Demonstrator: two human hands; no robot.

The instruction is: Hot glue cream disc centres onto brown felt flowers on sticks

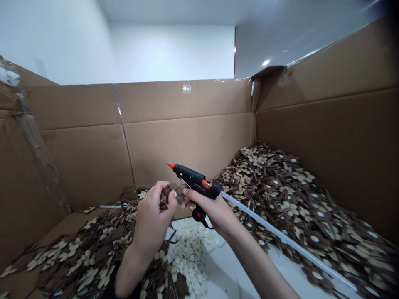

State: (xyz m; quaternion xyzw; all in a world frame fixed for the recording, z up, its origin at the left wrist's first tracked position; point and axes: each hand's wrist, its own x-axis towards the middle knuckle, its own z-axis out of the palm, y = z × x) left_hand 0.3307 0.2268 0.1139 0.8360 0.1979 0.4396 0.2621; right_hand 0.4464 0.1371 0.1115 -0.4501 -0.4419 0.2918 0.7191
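Observation:
My left hand (152,216) is closed on a brown flower (173,192), pinching it between thumb and fingers. My right hand (215,209) grips a black glue gun (195,180) with an orange nozzle that points up and to the left. The fingertips of my right hand are also close to the flower, and whether they touch it I cannot tell. From the back of the gun a long whitish glue stick (280,234) sticks out toward the lower right. Below my hands lie many small white discs (190,253).
Tall cardboard walls (187,137) stand at the back and both sides. A large heap of brown and beige flowers (289,207) with dark strips rises at the right. Another pile of flowers (93,253) spreads at the left. A white surface (224,270) lies under the discs.

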